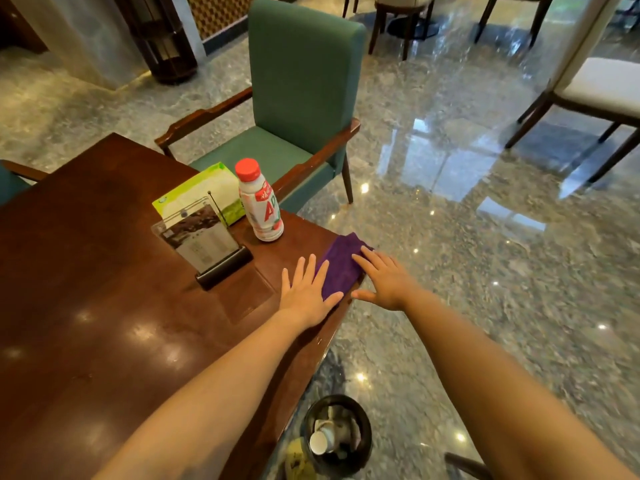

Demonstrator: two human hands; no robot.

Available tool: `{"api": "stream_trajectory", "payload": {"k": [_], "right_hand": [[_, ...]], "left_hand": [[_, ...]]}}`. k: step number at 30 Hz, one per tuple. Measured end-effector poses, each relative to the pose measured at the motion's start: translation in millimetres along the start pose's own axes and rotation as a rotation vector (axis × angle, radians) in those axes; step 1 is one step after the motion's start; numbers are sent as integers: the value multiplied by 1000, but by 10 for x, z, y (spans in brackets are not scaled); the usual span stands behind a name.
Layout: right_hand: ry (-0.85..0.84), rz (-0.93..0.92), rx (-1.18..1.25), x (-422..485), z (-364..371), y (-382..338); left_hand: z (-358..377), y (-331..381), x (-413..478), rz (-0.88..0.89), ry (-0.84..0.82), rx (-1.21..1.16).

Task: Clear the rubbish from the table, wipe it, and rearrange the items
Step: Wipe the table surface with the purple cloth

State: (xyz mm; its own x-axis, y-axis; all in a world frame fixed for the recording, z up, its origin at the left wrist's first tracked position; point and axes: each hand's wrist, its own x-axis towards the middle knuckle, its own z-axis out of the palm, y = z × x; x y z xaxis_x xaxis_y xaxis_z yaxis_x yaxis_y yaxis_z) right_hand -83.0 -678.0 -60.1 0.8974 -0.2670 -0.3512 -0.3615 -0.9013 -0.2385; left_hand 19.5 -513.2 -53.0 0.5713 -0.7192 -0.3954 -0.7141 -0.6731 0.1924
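Head view: both hands, left hand point(304, 292) and right hand point(384, 278), lay open and flat, gripping nothing, pressing the purple cloth point(341, 265) at the desk point(104, 306) corner; likely folding done, straightening items next.

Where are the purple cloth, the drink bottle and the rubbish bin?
purple cloth point(341, 263): head view, on the bare middle of the cloth between the hands.
drink bottle point(261, 206): head view, on its label.
rubbish bin point(363, 441): head view, on its dark rim.

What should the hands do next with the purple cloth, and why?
Probably lift both hands away and leave the purple cloth where it is. It already lies folded flat at the table corner, with the left hand and right hand pressed open on it. The bottle and sign holder stand tidy, and cups sit in the bin.
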Motion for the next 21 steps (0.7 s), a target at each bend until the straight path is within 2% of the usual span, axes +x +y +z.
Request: {"api": "stream_trajectory", "payload": {"k": [9,13,17,21], "right_hand": [[153,-93,-110,287,-4,142],[210,-99,-21,380,-8,107],[283,-67,47,411,-38,5],[322,-53,55,394,-47,-41]], "left_hand": [[298,-118,129,4,108,-14],[313,-30,140,31,183,-6],[369,58,139,31,176,-106],[382,69,151,22,197,-98]]}}
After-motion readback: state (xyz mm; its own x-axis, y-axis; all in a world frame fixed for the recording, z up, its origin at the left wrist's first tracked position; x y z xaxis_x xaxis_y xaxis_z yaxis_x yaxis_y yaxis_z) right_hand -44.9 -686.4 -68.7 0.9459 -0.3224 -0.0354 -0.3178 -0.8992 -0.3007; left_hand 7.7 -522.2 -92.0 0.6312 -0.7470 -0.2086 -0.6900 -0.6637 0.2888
